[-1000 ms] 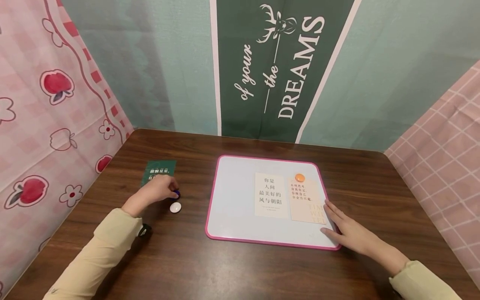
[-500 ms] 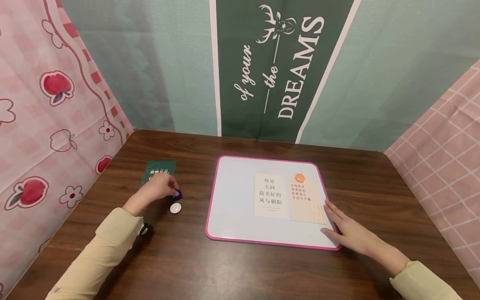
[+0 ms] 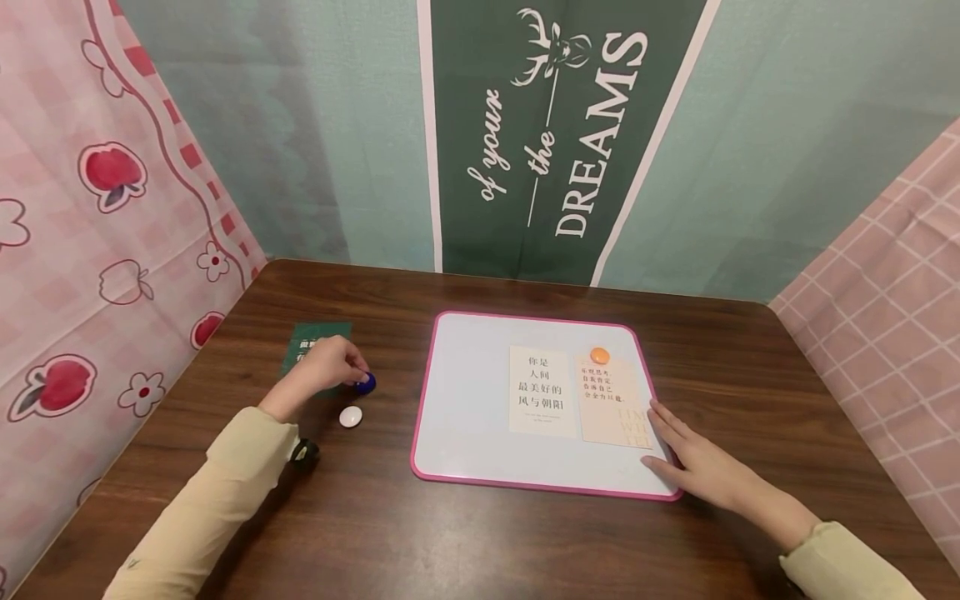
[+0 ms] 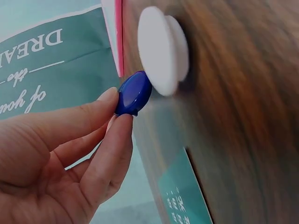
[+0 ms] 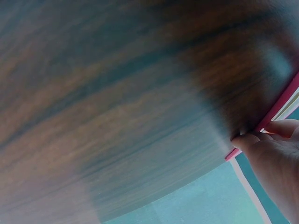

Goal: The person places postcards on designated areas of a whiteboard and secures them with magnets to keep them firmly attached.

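Between thumb and fingertips, my left hand [image 3: 326, 367] pinches a round blue magnet [image 4: 135, 93], held just above the table. Close by on the wood is a white round magnet [image 3: 350, 417]. A dark green card [image 3: 300, 337] lies partly hidden under the left hand. My right hand [image 3: 705, 467] rests at the right edge of a pink-framed whiteboard [image 3: 465, 400], its fingers fairly straight over the rim. On the board are a cream card [image 3: 542, 392] and a peach card [image 3: 611, 417], the latter with an orange magnet [image 3: 599, 356] at its top.
The dark wooden table [image 3: 450, 542] carries everything. Behind it hangs a green cloth [image 3: 517, 208] with printed words. Pink patterned cloths stand at the left [image 3: 112, 275] and right sides.
My left hand has moved slightly right and away from me with the blue magnet, off from the white magnet. My right hand and the whiteboard have stayed in place.
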{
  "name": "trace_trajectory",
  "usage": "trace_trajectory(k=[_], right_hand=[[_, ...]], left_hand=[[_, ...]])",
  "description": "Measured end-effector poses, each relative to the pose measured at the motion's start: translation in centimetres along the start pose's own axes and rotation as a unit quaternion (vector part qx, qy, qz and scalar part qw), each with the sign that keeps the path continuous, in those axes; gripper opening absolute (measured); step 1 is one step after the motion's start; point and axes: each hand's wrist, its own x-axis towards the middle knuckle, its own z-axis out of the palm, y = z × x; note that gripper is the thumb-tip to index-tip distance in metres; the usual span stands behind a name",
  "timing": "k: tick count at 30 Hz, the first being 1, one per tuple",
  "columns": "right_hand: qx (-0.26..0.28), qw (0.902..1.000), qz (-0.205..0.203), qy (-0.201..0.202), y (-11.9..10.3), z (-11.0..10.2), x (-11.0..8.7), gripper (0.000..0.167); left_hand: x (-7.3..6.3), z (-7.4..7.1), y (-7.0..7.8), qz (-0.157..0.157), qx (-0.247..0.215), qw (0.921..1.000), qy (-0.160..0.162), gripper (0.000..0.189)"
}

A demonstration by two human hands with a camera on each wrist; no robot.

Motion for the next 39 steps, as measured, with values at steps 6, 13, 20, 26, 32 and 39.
trace_trajectory(k=[6, 13, 20, 26, 32, 39], right_hand=[[-0.008, 1.0000, 0.005, 0.002, 0.0, 0.1, 0.0, 0.082], [-0.007, 1.0000, 0.002, 0.003, -0.1, 0.0, 0.0, 0.081], [-0.005, 1.0000, 0.000, 0.002, -0.2, -0.1, 0.1, 0.081], [-0.006, 1.0000, -0.002, 0.003, -0.2, -0.1, 0.1, 0.081], [-0.005, 1.0000, -0.003, 0.004, -0.2, -0.1, 0.1, 0.080], [-0.004, 1.0000, -0.002, 0.002, -0.2, -0.1, 0.1, 0.081]], left_hand=[[0.7, 0.2, 0.7, -0.003, -0.006, 1.0000, 0.001, 0.009], [1.3, 0.3, 1.7, -0.004, -0.005, 1.0000, -0.002, 0.009], [2.0, 0.4, 2.8, 0.003, -0.008, 1.0000, 0.003, 0.009], [2.6, 0.6, 4.0, 0.012, -0.014, 0.9998, 0.004, 0.009], [3.0, 0.7, 5.1, 0.011, -0.017, 0.9998, 0.007, 0.009], [3.7, 1.1, 5.8, 0.023, -0.024, 0.9994, 0.014, 0.009]])
